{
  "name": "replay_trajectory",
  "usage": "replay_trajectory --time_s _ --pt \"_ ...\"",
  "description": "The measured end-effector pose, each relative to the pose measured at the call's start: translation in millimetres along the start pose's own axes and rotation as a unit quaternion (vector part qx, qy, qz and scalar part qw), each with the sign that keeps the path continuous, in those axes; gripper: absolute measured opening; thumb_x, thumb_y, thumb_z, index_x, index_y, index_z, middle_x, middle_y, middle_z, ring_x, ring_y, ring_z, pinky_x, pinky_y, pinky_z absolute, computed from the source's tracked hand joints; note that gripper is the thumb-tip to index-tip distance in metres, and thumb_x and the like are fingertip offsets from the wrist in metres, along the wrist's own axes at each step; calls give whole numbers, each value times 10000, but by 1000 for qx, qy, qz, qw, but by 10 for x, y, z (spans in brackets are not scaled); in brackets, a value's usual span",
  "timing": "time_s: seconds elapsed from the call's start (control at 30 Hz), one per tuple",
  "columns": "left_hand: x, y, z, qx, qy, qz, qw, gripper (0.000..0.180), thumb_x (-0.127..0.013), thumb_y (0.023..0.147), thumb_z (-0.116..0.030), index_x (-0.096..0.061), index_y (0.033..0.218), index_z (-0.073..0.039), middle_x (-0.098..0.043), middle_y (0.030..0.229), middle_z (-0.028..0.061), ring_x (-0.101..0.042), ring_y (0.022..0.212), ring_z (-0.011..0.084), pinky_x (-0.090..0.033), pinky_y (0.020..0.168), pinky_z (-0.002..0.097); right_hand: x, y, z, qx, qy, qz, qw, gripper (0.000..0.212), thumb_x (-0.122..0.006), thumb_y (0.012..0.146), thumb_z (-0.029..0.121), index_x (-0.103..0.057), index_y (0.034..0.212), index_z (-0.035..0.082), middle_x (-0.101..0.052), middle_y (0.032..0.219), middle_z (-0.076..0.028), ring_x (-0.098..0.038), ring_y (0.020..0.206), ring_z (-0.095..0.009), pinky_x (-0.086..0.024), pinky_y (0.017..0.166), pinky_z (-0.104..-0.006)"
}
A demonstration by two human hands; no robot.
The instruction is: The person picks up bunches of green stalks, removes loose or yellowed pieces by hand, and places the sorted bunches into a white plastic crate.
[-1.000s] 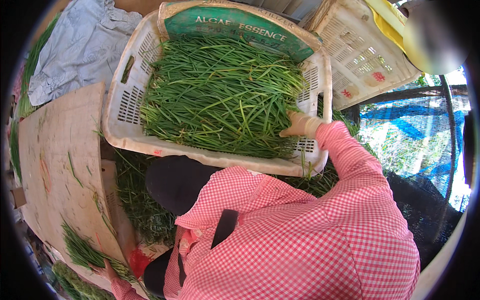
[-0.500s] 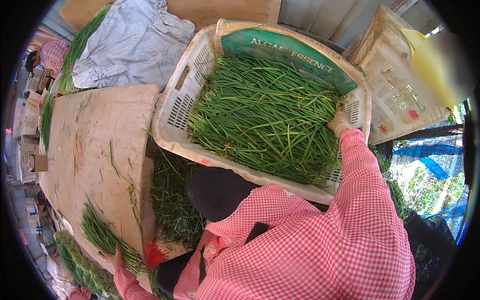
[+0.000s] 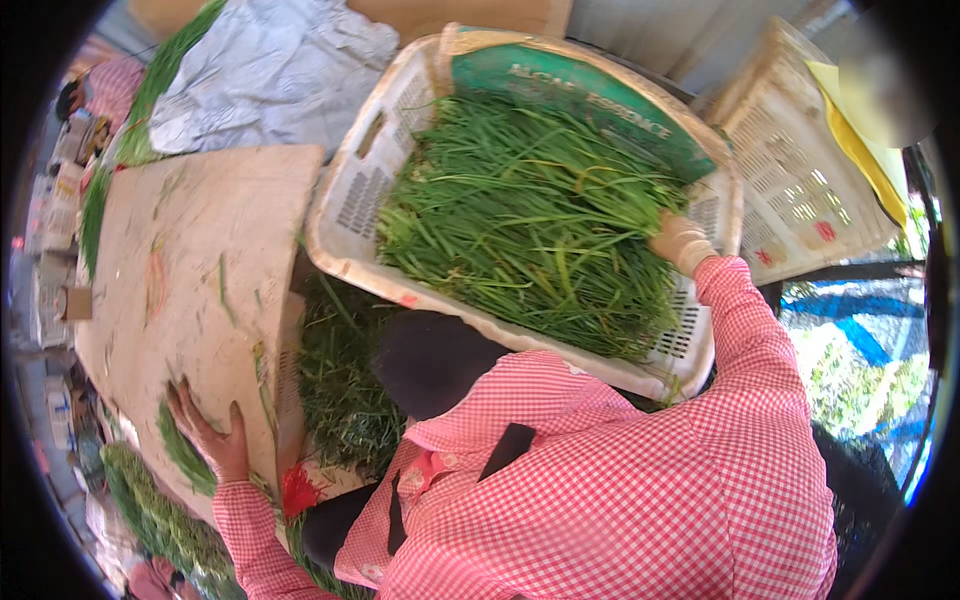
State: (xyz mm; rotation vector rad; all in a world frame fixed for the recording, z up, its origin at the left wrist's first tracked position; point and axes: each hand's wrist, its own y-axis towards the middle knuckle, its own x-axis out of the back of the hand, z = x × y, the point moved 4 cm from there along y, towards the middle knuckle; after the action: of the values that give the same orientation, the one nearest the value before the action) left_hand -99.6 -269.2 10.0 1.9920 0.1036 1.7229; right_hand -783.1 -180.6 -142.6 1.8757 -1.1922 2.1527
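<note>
My left hand (image 3: 212, 440): fingers now spread wide, no longer wrapped round the small chive bunch (image 3: 180, 450), which lies beside it on the wooden board (image 3: 190, 250) | my right hand (image 3: 680, 240): curled round some chives (image 3: 620, 198) in the white crate (image 3: 407, 298), leaves now pulled together | so left is free, right is full
</note>
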Motion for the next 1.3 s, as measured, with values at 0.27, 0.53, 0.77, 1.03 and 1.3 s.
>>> replay_trajectory --time_s 0.27,0.53,0.77,1.03,1.3 --pt "-1033 158 -3257 376 -703 495 345 748 -621 816 -351 -220 1322 28 -348 1292 291 -379 1210 389 -330 1014 480 -37 -995 499 60 125 -37 990 513 -584 735 270 -475 1103 -71 -607 820 -284 -609 789 -402 -490 704 -440" --pt "-1708 -311 -4065 452 -724 476 210 380 -622 826 -272 -516 1115 -49 -574 1078 84 -528 1001 230 -407 917 414 -134 -1638 1244 173 195 54 964 458 -521 776 235 -430 1022 -140 -610 692 -257 -632 662 -375 -502 590 -434" --pt "-1952 -336 -3847 482 -722 427 254 218 -620 772 -122 -533 937 -11 -581 837 105 -576 765 238 -499 749 379 175 -1734 1257 428 286 7 857 326 -534 810 260 -531 974 -22 -581 783 -211 -592 592 -342 -492 570 -429" --pt "-1927 -277 -3861 495 -708 431 261 205 -612 772 -112 -515 912 2 -567 764 123 -581 665 254 -522 616 397 23 -1015 529 30 420 119 899 524 -412 902 487 -549 907 -19 -599 813 -202 -597 743 -309 -476 605 -366" --pt "-1898 -233 -3837 490 -699 431 293 227 -666 760 -108 -591 948 -4 -610 818 71 -585 705 203 -512 629 336 -206 -1347 1420 327 49 67 941 305 -559 771 154 -507 958 -81 -619 798 -213 -622 762 -358 -501 615 -412"
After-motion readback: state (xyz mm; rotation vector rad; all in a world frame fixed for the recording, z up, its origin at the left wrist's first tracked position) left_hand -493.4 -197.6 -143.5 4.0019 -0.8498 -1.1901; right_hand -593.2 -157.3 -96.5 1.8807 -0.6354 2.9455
